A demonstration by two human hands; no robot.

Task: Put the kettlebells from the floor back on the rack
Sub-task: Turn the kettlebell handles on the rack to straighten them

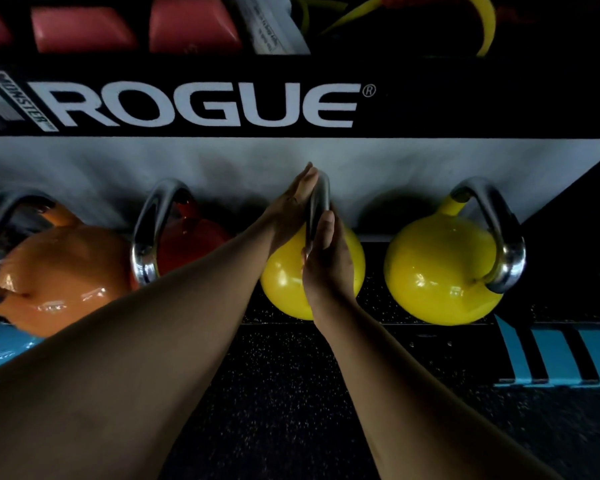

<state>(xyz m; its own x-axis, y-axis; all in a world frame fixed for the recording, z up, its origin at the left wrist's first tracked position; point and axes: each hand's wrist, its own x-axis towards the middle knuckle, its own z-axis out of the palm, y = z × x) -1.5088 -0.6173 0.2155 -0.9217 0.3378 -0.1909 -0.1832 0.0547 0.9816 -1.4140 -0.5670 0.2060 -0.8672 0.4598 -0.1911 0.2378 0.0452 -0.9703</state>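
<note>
Kettlebells, four on the rack's lower shelf (378, 317), upright in a row:
- Orange kettlebell (59, 271), far left, glossy, steel handle.
- Red kettlebell (187, 244), just beside it, largely hidden.
- Yellow kettlebell (284, 285), centre, steel handle edge-on.
- Second yellow kettlebell (440, 271), right, handle angled rightward.

Rack crossbeam (465, 98) black, lettered ROGUE.

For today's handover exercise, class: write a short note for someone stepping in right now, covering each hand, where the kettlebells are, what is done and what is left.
Left hand: open, flat against the left side of the steel handle of the middle yellow kettlebell.
Right hand: open, flat against the handle's right side.
Neither hand is wrapped around it.
In one row on the black rack shelf: orange kettlebell, red kettlebell, middle yellow one, second yellow kettlebell.
Done: those four appear shelved.
Left: check the floor out of view for more.
</note>
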